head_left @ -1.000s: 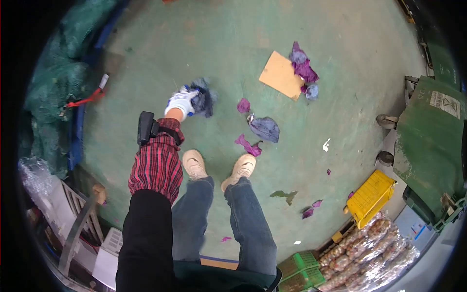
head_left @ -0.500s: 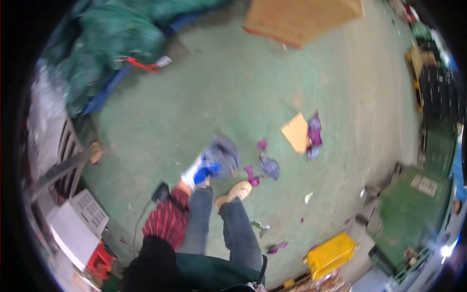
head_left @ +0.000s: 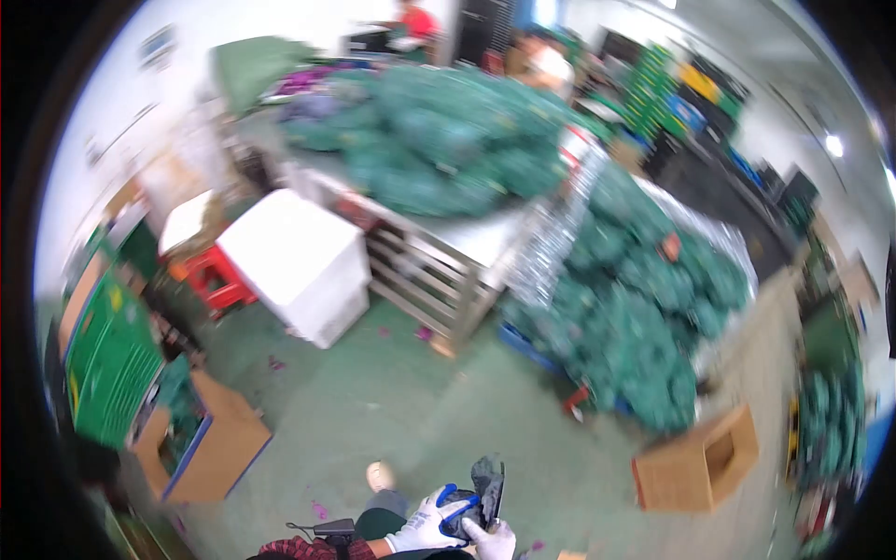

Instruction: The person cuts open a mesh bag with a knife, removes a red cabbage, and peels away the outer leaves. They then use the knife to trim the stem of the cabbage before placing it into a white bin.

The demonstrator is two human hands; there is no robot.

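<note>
My left hand (head_left: 429, 525), in a white glove with blue on it, is closed around a dark round object (head_left: 460, 513) that looks like a purple cabbage, low in the view. Close against its right side is my right hand (head_left: 493, 539), in a pale glove, with its fingers bent round what looks like a knife (head_left: 501, 490), its blade pointing up. A dark leafy piece (head_left: 485, 476) shows beside the blade. Both hands partly hide the round object.
Ahead stands a metal table (head_left: 467, 245) loaded with green net sacks (head_left: 448, 131). More net sacks (head_left: 625, 327) lie on a low blue base at right. Cardboard boxes (head_left: 219, 443) (head_left: 686, 467), a white box (head_left: 294, 257) and a red stool (head_left: 219, 280) stand around. A person (head_left: 417, 23) is beyond.
The view has swung up and left from the floor to the table and sacks. My left hand has risen from near the feet with the cabbage; my right hand has come into view.
</note>
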